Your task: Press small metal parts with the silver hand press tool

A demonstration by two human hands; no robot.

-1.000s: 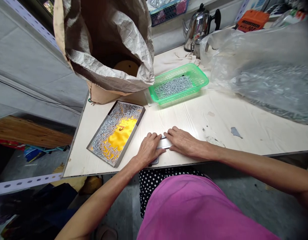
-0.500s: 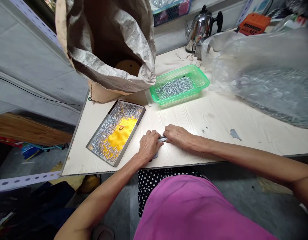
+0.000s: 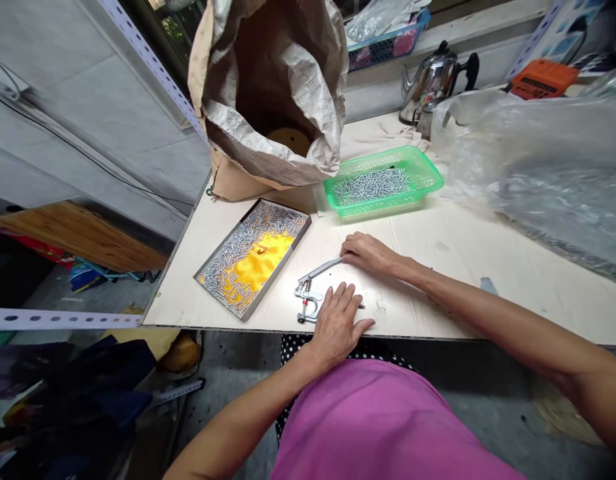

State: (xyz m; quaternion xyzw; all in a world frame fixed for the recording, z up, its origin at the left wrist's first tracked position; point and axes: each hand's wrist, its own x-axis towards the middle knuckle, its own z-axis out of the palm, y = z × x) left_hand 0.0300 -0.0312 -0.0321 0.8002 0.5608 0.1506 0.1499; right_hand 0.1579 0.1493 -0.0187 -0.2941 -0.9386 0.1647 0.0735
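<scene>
A pair of metal snap-fastener pliers (image 3: 311,295) lies on the table near its front edge, with a C-shaped jaw and a spring below the raised handle. My right hand (image 3: 371,255) pinches the far end of that handle, which is spread away from the lower part. Flat over the lower handle rests my left hand (image 3: 338,320), fingers stretched out and slightly apart; it hides most of that handle. Left of the pliers sits a shallow metal tray (image 3: 275,272) of small silver pins on a yellow bottom. Behind my right hand stands a green basket (image 3: 433,177) with more such pins.
A large paper sack (image 3: 268,170) with its mouth wide open stands at the back left. To the right lies a big clear plastic bag (image 3: 548,160). A metal kettle (image 3: 435,77) and an orange box (image 3: 544,79) are at the back.
My hands were close together around the pliers. Now the handles are spread, my right hand is on the upper handle's end, and my left hand lies flat and nearer me. The view has shifted.
</scene>
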